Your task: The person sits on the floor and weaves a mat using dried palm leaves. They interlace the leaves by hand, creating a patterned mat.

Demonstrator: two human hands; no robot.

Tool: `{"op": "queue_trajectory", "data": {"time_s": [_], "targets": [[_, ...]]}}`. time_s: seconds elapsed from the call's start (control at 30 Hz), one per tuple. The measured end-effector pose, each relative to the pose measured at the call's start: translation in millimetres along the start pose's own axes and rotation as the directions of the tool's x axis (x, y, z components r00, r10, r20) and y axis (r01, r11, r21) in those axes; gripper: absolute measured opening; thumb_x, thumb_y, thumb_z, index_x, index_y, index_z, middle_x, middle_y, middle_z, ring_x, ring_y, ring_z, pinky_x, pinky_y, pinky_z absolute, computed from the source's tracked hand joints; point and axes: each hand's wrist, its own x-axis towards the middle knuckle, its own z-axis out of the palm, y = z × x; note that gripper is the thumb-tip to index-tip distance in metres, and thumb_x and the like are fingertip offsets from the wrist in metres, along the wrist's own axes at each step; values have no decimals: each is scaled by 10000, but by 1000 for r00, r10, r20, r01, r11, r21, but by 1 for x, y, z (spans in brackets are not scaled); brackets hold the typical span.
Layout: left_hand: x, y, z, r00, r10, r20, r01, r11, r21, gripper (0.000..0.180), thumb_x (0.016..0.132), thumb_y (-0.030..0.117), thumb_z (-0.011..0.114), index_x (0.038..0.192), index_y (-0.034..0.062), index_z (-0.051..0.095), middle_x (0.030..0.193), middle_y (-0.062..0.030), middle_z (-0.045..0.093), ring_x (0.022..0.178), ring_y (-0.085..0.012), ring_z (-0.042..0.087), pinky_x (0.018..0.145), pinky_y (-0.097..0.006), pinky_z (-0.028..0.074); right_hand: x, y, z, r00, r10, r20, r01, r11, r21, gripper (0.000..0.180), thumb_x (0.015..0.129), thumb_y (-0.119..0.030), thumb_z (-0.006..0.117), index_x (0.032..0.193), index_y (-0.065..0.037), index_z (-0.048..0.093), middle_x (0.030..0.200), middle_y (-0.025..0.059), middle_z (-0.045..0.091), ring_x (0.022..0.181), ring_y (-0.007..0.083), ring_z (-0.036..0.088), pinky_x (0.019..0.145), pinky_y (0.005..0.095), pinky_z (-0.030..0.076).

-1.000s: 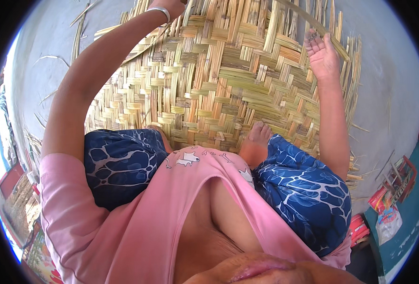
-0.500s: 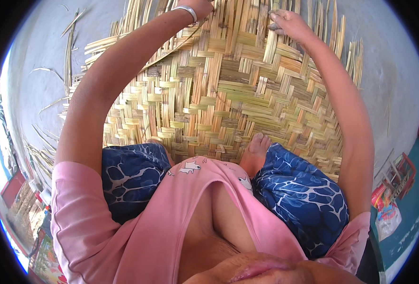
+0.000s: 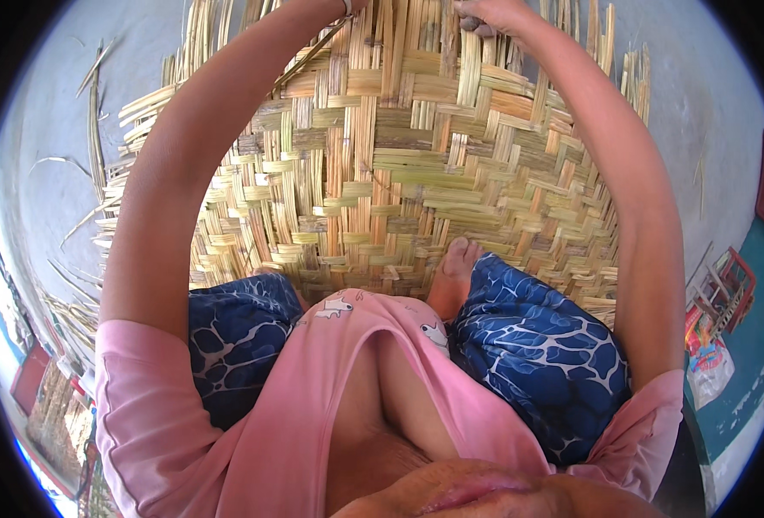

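Note:
A large mat (image 3: 399, 186) of flat, pale yellow-green split strips, bamboo or reed by their look, lies on the floor in front of me. Both my arms reach over it to its far part, where loose upright strips (image 3: 390, 52) stick out of the weave. My right hand (image 3: 496, 14) is closed, its fingers curled down on a strip (image 3: 471, 65) at the upper edge of the view. Most of my left hand (image 3: 358, 4) is cut off by that edge, so its fingers are hidden. A bangle (image 3: 347, 7) sits on the left wrist.
Grey floor (image 3: 701, 112) surrounds the mat, with loose strips (image 3: 95, 129) scattered at the left. My foot (image 3: 457, 268) rests on the mat's near part. At the right, a small rack (image 3: 727, 289) and a colourful plastic bag (image 3: 708, 367) stand by a teal surface (image 3: 748, 406).
Both hands have moved farther away, toward the upper edge, and the left has nearly left the view. The right hand has also shifted left. The whole view has moved slightly.

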Motion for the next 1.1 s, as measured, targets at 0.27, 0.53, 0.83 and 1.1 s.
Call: {"op": "queue_trajectory", "data": {"time_s": [0.27,0.53,0.83,1.1], "targets": [[31,-21,19,995,-96,-9,93,983,-156,244,902,299,685,989,100,797,990,-155,761,939,-309,737,797,-431,583,45,26,-16,999,-1,38,-15,911,413,196,936,-124,736,1086,-35,646,886,85,694,749,163,667,563,293,539],[49,-45,47,995,77,-70,-64,982,178,237,938,168,570,961,45,772,940,-170,756,843,-274,737,682,-402,578,21,-19,-14,999,-52,-3,47,864,501,255,903,-139,773,1087,-27,637,978,96,698,862,193,674,694,379,600],[-30,-10,-16,957,-247,152,26,-448,-894,84,983,145,552,1008,80,601,694,-22,540,550,-172,525,440,-355,416,30,-24,-8,995,86,41,-95,945,314,167,922,-152,739,1012,-22,685,831,107,708,663,180,652,517,337,544],[-64,-7,-25,946,-202,254,7,-770,-637,202,1031,162,466,1034,69,646,828,-72,696,654,-228,658,536,-414,515,12,-30,-6,999,-25,34,2,828,561,201,934,-32,680,1117,6,606,992,137,714,814,211,704,720,340,639]]}}
